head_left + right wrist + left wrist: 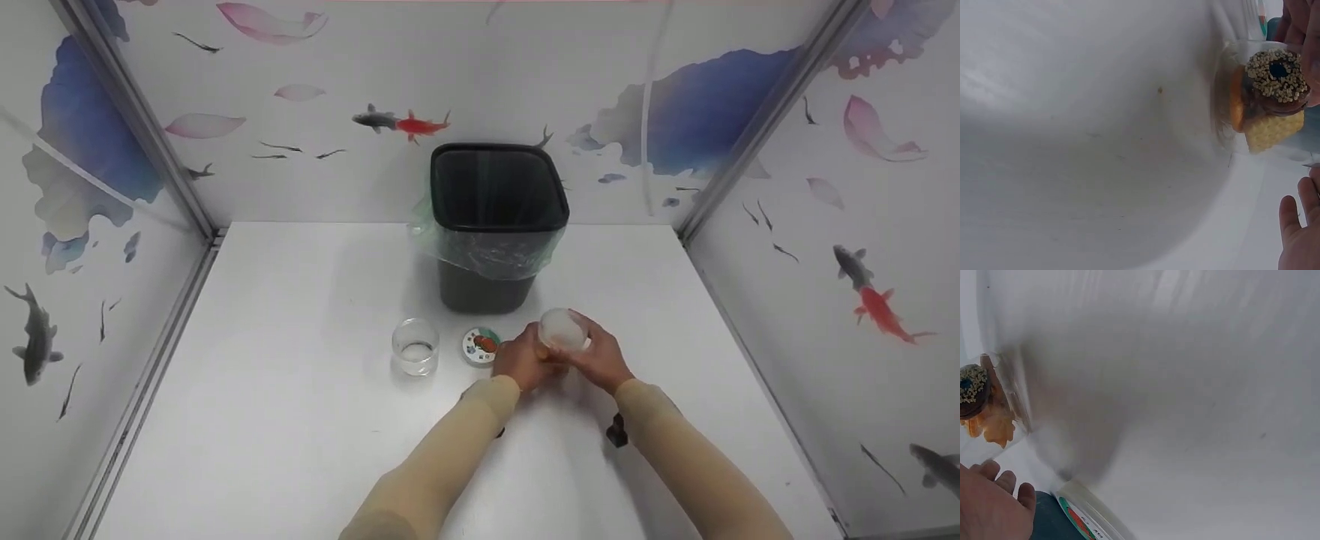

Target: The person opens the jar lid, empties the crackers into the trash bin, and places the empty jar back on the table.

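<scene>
Both hands are together around a clear container in front of the bin. My left hand point(521, 361) grips its side; in the right wrist view left-hand fingers lie against the container point(1227, 107). Inside are a seed-topped chocolate donut point(1279, 84), a pale cracker point(1272, 132) and an orange-brown piece point(1237, 98). My right hand point(602, 358) holds a frosted round piece point(562, 330) between thumb and fingers at the top; whether it is a lid cannot be told. In the right wrist view the right hand point(1304, 239) has its fingers spread below the container.
A black bin point(487, 281) with a clear liner stands at the back of the white table point(300, 420). A clear glass jar point(415, 349) is left of the hands, and a round lid with a printed picture point(481, 346) lies between them. Patterned walls enclose the table.
</scene>
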A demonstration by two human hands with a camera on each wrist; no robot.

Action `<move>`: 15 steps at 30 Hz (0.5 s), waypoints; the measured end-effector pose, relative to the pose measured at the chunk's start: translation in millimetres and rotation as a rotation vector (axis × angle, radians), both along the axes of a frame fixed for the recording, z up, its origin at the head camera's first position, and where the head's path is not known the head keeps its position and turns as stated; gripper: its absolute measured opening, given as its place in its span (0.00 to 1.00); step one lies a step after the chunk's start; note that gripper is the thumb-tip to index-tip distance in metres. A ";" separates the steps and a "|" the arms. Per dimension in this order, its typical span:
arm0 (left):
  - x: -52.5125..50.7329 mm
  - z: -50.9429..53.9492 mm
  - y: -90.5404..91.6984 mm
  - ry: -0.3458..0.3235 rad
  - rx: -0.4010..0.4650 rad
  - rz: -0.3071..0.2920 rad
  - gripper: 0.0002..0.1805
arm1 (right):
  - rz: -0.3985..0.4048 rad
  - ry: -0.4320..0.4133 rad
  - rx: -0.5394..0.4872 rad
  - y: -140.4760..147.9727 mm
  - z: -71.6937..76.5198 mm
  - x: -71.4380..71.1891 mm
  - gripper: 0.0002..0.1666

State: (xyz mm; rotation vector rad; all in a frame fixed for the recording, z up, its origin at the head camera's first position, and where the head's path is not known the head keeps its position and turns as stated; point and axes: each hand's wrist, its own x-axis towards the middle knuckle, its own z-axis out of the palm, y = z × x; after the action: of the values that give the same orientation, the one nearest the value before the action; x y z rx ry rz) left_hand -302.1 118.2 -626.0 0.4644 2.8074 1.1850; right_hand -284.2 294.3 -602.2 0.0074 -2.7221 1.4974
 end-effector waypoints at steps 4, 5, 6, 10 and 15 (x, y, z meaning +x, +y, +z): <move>0.0 0.8 -1.1 -0.017 -0.006 0.006 0.46 | 0.032 -0.002 0.023 1.4 1.7 -2.5 0.55; 0.0 1.1 -1.3 -0.022 -0.006 0.007 0.46 | 0.045 -0.001 0.032 2.0 2.1 -3.3 0.55; 0.1 1.4 -1.4 -0.028 -0.008 0.010 0.46 | 0.058 -0.001 0.042 2.9 2.5 -4.1 0.55; 0.2 2.0 -1.1 -0.045 -0.021 0.013 0.46 | 0.096 0.002 0.080 7.2 3.6 -7.7 0.54; 0.6 1.9 -1.2 -0.045 -0.006 0.015 0.45 | 0.117 -0.001 0.085 9.2 6.0 -9.2 0.56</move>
State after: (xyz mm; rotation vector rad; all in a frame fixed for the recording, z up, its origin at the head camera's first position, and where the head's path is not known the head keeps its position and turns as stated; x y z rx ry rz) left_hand -301.5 117.0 -624.1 0.4109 2.7806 1.1736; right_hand -293.4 303.5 -596.2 0.1714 -2.8296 1.4075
